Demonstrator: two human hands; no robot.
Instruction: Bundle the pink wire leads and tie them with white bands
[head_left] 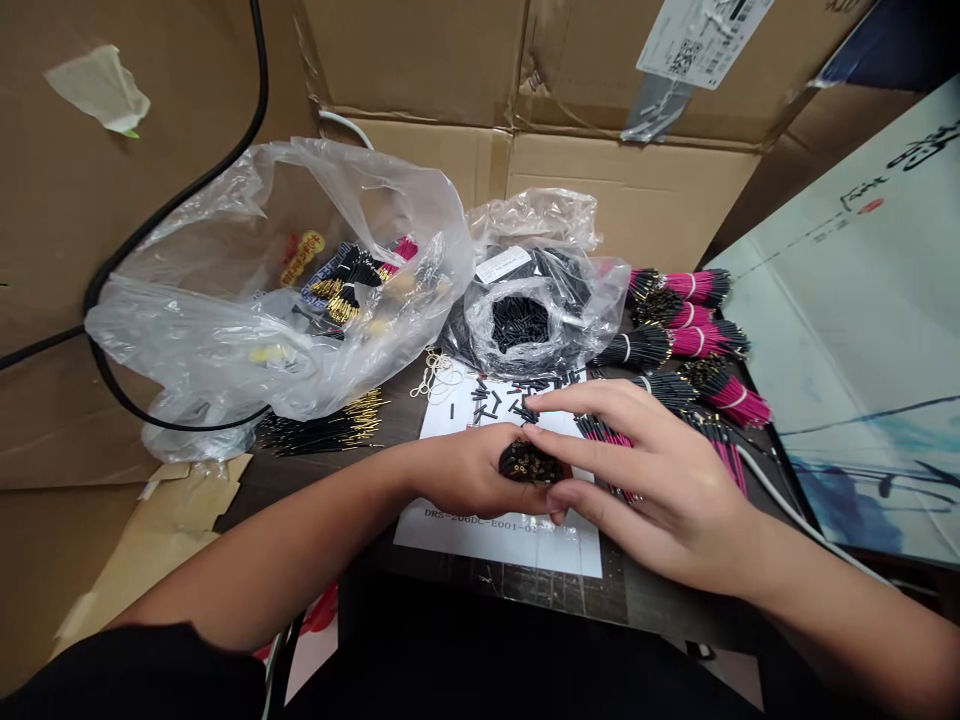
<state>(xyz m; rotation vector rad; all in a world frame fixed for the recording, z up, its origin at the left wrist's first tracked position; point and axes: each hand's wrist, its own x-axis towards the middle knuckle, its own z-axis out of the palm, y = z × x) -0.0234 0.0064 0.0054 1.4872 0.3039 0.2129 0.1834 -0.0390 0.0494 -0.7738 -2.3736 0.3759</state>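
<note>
While our left hand (469, 470) grips the wire bundle (531, 463), its long axis seemingly toward us, our right hand (660, 480), fingers parted, sits just right of it.

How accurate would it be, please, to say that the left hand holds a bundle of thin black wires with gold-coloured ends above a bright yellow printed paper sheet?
Only the colour is wrong: the head view shows that the printed paper sheet is white. The left hand does hold the bundle above it.
</note>
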